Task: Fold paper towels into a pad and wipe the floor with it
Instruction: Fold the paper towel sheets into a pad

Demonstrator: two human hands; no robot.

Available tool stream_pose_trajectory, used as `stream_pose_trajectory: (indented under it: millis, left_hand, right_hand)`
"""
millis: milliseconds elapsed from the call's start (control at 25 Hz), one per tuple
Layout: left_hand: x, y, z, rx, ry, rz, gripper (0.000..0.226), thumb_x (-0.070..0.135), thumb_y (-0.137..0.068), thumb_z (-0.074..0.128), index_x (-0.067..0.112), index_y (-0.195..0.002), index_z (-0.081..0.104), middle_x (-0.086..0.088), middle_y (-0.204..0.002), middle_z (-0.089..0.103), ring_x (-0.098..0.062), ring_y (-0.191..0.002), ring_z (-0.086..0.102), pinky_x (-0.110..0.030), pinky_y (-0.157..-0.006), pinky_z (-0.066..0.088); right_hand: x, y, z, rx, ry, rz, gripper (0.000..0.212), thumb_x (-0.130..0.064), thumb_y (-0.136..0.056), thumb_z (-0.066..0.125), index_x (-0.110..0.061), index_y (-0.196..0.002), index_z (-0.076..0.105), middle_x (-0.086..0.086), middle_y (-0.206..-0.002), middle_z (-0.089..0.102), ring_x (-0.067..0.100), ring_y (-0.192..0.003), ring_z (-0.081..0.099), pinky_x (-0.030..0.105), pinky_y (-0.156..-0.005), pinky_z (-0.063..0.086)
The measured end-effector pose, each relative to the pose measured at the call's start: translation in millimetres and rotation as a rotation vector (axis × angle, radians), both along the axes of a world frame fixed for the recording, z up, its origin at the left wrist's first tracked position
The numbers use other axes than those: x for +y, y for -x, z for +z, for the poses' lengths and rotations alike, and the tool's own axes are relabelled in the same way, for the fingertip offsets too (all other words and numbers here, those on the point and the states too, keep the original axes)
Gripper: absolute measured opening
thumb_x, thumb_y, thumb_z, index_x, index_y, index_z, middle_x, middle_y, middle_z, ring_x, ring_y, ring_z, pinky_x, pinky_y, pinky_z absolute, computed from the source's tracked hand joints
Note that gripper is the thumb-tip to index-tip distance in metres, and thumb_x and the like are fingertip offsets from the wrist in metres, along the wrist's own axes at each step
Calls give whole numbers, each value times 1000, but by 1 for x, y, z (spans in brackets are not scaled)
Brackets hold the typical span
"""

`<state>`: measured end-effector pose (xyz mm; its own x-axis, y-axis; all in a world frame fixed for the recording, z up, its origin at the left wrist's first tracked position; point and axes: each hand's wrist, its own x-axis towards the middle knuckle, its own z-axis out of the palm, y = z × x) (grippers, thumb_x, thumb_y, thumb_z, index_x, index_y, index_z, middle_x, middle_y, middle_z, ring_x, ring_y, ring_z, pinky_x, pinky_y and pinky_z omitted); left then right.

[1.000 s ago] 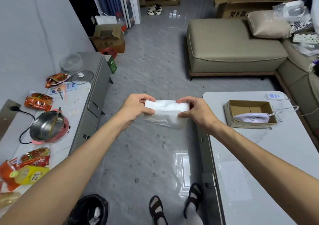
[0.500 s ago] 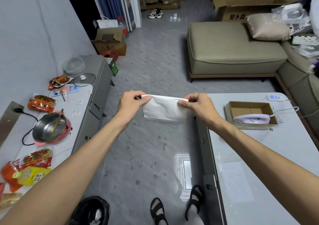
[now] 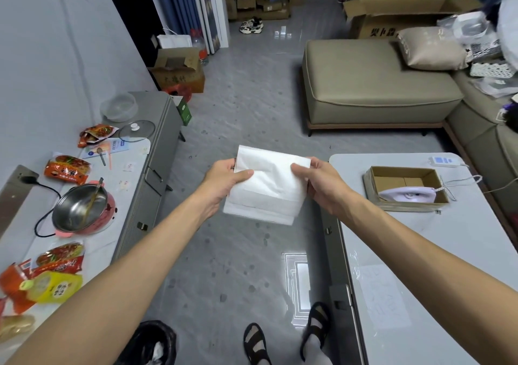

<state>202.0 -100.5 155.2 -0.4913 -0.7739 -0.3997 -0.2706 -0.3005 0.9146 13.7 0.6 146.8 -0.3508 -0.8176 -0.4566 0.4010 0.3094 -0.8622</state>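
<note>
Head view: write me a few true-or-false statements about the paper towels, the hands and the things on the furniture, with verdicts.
1. The left hand and the right hand each grip one side of the paper towels. True.
2. The paper towels lie on the floor. False: they are held in the air above it.
3. The glass lid covers the steel pot. False: it lies apart on the cabinet top, and the pot is open.
4. A white iron lies in the cardboard box. True.

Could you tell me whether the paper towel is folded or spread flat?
Folded: the paper towel shows stacked edges along its lower side; the left hand and right hand pinch its sides.
</note>
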Motion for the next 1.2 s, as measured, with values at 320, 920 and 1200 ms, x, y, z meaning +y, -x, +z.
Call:
stream_pose_trajectory:
  millis: [320, 920, 1200]
  left_hand:
    - [-35, -38, 0, 169, -67, 90, 21, 8, -87, 62, 10, -107, 67, -14, -110, 71, -27, -97, 70, -38, -85, 56]
    - [-222, 90, -65, -208, 28, -96, 34, 9, -78, 72, 18, -108, 60, -9, -100, 74, -25, -88, 72, -36, -75, 54]
    - [-427, 218, -44, -644, 313, -461, 38, 11, -80, 69, 13, -116, 57, -3, -115, 66, -25, -106, 62, -44, -94, 49]
  right_hand:
    - [-29, -26, 3, -86, 26, 248, 20, -11, -89, 68, -5, -107, 71, 8, -104, 74, 19, -93, 71, 23, -77, 57]
    - [-224, 121, -98, -355, -92, 234, 30, -12, -91, 63, -7, -120, 65, 8, -113, 72, 17, -95, 71, 29, -76, 60]
    - [-421, 262, -86, -450, -181, 595, 34, -19, -84, 65, -8, -116, 67, 12, -115, 70, 23, -97, 72, 38, -83, 59]
